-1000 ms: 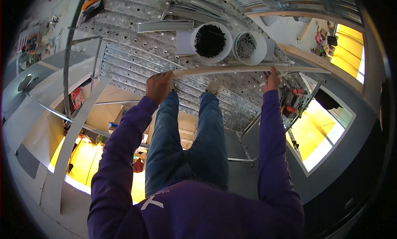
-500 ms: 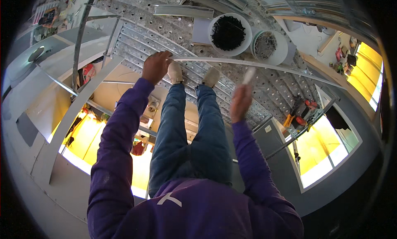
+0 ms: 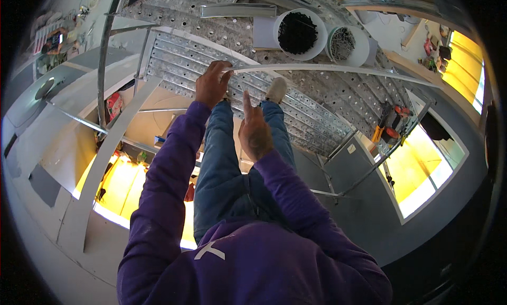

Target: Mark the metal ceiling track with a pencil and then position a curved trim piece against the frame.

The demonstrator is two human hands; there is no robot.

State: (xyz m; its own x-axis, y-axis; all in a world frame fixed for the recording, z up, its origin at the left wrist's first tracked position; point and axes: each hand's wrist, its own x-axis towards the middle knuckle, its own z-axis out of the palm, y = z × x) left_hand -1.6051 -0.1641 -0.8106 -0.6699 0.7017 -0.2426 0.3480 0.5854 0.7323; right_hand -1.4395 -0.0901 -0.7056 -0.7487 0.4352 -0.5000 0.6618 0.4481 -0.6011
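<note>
My left hand [image 3: 212,84] is at one end of a long, thin, pale strip [image 3: 317,67], its thumb and fingers closed around that end. The strip runs off to the right in a long arc, past the buckets, toward the grey wall. My right hand [image 3: 255,133] is lower, in front of my legs, below the strip and apart from it. Its index finger points up while the other fingers look curled; I see nothing held in it. My shoe [image 3: 276,90] shows on the perforated metal platform [image 3: 179,59].
A white bucket [image 3: 321,38] holds a heap of black pieces; beside it another bucket [image 3: 359,47] holds thin metal pieces. A metal channel [image 3: 237,10] lies near them. Red and orange tools [image 3: 390,126] sit at the platform's right edge. An upright pole [image 3: 105,57] stands left.
My right hand has moved left and down, from below the strip's middle to in front of my legs. My left hand has shifted slightly right, still at the strip's end.
</note>
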